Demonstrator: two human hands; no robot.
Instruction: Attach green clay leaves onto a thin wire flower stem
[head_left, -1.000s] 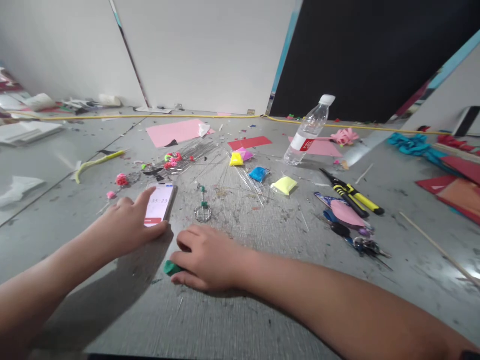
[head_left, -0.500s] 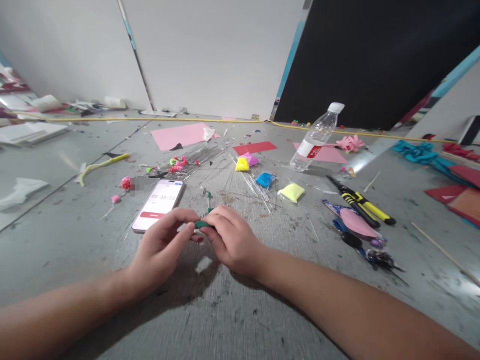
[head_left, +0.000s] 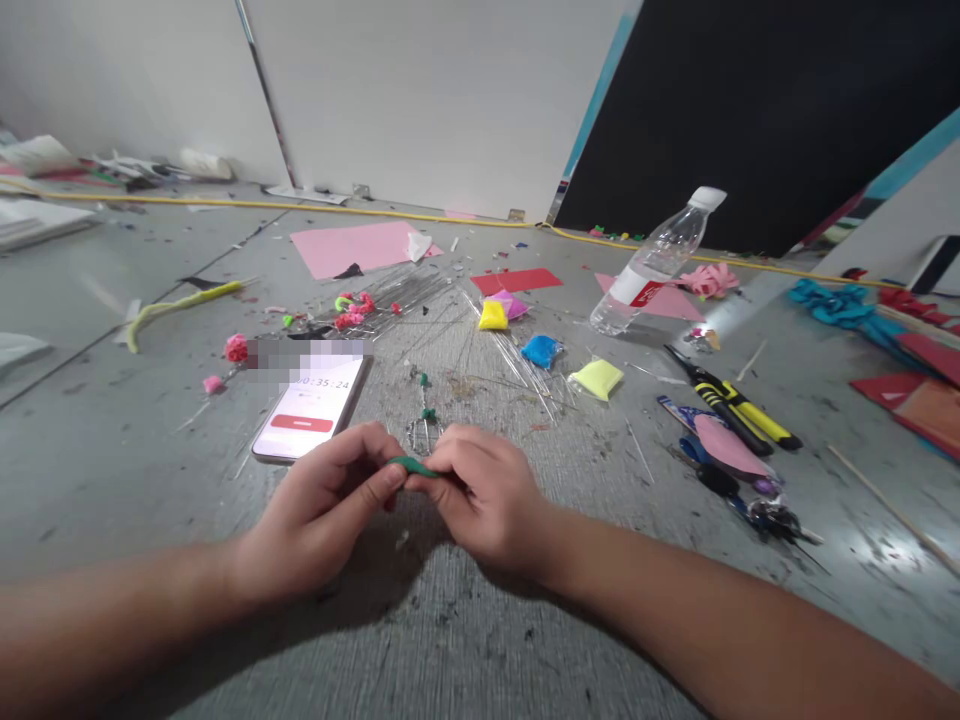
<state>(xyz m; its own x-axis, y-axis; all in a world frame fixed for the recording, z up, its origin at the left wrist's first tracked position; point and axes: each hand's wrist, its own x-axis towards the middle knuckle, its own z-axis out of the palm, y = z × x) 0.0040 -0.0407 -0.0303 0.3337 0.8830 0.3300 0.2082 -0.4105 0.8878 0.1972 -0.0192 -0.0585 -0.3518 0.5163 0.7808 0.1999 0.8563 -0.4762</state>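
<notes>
My left hand [head_left: 319,515] and my right hand [head_left: 484,490] meet just above the grey floor [head_left: 450,640], fingers pinched together on a small piece of green clay [head_left: 411,466] held between them. A phone [head_left: 313,405] with a running timer on its screen lies just beyond my left hand. A wire piece with green beads [head_left: 425,412] lies right behind my fingers.
Small bags of yellow [head_left: 493,315], blue [head_left: 540,350] and pale yellow [head_left: 596,378] clay, thin wires [head_left: 495,350], a plastic bottle [head_left: 654,262], yellow-handled pliers [head_left: 731,400], scissors [head_left: 724,470], pink paper [head_left: 352,248], red paper [head_left: 517,280] and a wooden stick [head_left: 892,510] lie scattered ahead.
My left hand left the phone and joined the right hand. The right hand lifted the green clay off the floor, and both hands now pinch it.
</notes>
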